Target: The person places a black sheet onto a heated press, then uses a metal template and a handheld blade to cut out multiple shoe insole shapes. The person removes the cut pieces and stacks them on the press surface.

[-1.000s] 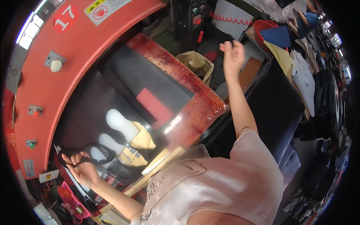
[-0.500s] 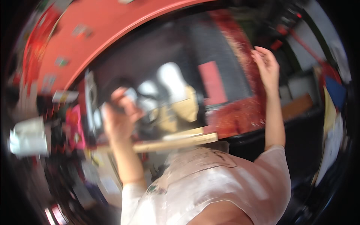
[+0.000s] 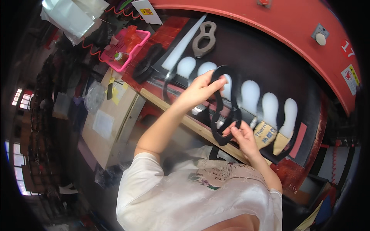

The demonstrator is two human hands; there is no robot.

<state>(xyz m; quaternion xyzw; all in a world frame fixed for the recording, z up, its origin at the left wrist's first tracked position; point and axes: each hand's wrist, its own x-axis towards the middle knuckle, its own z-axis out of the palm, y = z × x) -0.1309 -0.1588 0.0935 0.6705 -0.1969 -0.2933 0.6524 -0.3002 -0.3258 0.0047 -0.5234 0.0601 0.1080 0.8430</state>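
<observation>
Both my hands hold a black sole-shaped loop (image 3: 221,139) of soft-looking strip, over the front of a black work surface (image 3: 239,42). My left hand (image 3: 200,88) pinches its far end between thumb and fingers. At the near end, my right hand (image 3: 244,138) grips it with bent fingers. Behind and beside the loop lies a row of several white insole shapes (image 3: 249,94), partly covered by my hands. Tan pieces (image 3: 266,134) cover the near ends of those at the right. A grey sole-shaped cutting die (image 3: 199,52) rests farther back.
A red machine beam (image 3: 285,30) arches along the far side. At left stand a pink basket (image 3: 140,43) with small items and a wooden-topped cabinet (image 3: 96,134). A wooden strip (image 3: 189,122) edges the surface in front of me. A pink strip (image 3: 298,140) lies at right.
My hands, apart and blurred before, have come together on the black loop. The view has swung, bringing the cutting die and basket clearly into sight.
</observation>
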